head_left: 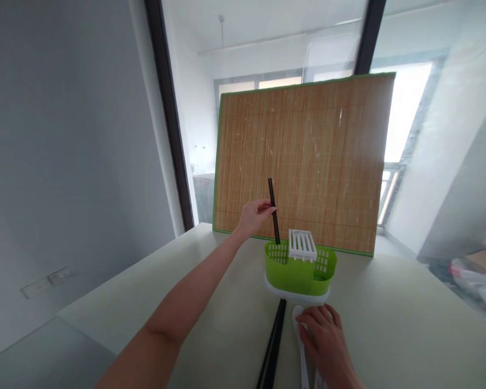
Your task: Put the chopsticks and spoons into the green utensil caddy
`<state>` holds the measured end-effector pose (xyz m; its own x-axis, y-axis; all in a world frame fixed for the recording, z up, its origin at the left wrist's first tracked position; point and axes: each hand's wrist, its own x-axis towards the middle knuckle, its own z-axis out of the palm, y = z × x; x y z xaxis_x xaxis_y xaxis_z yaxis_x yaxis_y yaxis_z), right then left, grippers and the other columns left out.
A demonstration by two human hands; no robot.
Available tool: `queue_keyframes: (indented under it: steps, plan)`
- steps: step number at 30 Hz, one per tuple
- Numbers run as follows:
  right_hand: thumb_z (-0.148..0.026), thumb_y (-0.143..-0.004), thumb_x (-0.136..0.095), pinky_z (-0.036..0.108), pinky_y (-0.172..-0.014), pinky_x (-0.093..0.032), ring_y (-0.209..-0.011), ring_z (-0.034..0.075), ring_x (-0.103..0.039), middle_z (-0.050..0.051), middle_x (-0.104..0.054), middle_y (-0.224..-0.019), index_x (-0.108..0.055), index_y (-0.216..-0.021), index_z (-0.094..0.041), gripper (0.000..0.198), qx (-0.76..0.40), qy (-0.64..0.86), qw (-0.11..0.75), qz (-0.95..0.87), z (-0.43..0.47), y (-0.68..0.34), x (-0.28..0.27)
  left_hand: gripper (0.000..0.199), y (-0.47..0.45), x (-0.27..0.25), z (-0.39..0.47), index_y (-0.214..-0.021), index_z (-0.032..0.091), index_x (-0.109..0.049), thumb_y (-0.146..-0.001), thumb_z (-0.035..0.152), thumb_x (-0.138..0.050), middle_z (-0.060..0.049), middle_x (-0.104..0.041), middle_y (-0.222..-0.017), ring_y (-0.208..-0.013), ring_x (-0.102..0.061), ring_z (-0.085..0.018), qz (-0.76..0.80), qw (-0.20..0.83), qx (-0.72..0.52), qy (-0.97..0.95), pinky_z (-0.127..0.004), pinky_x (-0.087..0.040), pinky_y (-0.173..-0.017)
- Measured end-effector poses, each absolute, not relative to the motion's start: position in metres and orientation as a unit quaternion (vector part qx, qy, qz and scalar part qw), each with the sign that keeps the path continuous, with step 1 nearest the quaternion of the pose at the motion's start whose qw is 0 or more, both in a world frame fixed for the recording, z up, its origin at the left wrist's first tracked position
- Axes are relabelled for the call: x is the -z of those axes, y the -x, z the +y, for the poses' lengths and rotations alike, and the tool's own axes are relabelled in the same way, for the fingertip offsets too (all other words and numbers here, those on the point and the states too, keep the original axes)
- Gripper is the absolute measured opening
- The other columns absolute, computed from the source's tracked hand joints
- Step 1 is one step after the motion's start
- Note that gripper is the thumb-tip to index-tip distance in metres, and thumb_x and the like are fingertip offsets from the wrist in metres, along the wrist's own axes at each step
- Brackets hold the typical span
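Note:
Black chopsticks (274,212) stand nearly upright, pinched in the fingers of my left hand (256,216). Their lower ends are at the left compartment of a green cutlery holder (294,276); whether they dip below its rim I cannot tell. A white slatted rack (302,244) sits across the middle of the holder, which rests on a white base. My right hand (326,337) lies low on the table with fingers curled at a white spoon (301,340), touching or just beside it. More black chopsticks (273,346) lie on the table left of the spoon.
Behind the holder a bamboo mat (303,162) with green edging leans upright against the glass. The pale table (210,319) has its far edge near the mat. A grey wall (85,135) stands at left. Blurred items (473,270) lie beyond the table at right.

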<state>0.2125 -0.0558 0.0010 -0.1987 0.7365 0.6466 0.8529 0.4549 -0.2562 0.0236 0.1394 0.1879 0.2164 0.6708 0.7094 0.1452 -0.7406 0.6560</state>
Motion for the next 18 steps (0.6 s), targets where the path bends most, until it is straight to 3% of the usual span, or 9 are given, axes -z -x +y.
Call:
queue_keyframes:
  steps: [10, 18]
  plan:
    - [-0.018, -0.080, -0.055, 0.042, -0.090, -0.030, -0.082, 0.019, -0.055, -0.002, -0.063, -0.082, -0.061, -0.081, -0.029, 0.013, 0.096, 0.514, 0.360, -0.773, -0.055, -0.211, -0.003, 0.019, -0.065, -0.117, 0.175, -0.088, 0.013, -0.068, -0.074, 0.025, -0.063, -0.008, -0.070, -0.087, -0.083, -0.065, -0.018, 0.412, 0.253, -0.384, -0.786, -0.029, -0.050, -0.073]
    - [-0.017, -0.080, -0.055, 0.042, -0.091, -0.029, -0.082, 0.019, -0.055, -0.002, -0.062, -0.081, -0.060, -0.080, -0.027, 0.012, 0.098, 0.517, 0.347, -0.776, -0.057, -0.210, -0.005, 0.027, -0.070, -0.105, 0.187, -0.097, 0.018, -0.069, -0.076, 0.033, -0.060, -0.007, -0.070, -0.094, -0.089, -0.063, -0.020, 0.454, 0.213, -0.311, -0.807, -0.029, -0.048, -0.073]
